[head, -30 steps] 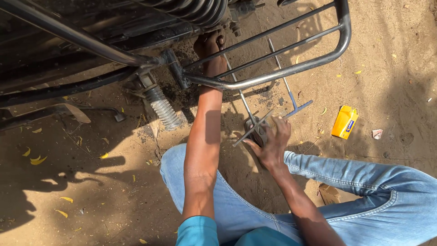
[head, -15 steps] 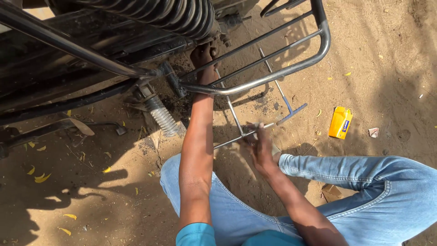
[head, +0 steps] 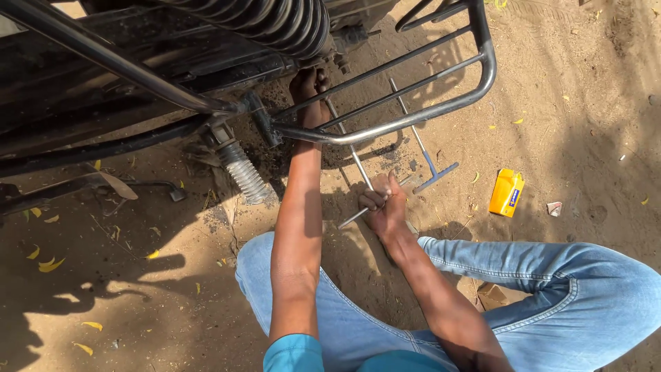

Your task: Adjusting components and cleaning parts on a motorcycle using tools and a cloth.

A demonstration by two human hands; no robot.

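Yellow box (head: 506,192), blue jeans (head: 551,275).

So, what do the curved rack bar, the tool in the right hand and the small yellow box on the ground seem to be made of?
The curved rack bar looks like bare steel tube: grey, with a dull shine. The T-handle tool held by the right hand looks like plain polished metal, thin and silvery. The yellow box is probably printed cardboard, though plastic is possible; it has flat faces and sharp edges.

Outdoors, on dry sandy ground (head: 592,103) under hard sunlight. Deep shadow (head: 82,303) cast left of the small yellow box (head: 506,192); yellow fallen leaves (head: 45,264) scattered farther left, a paper scrap (head: 554,208) just right of it.
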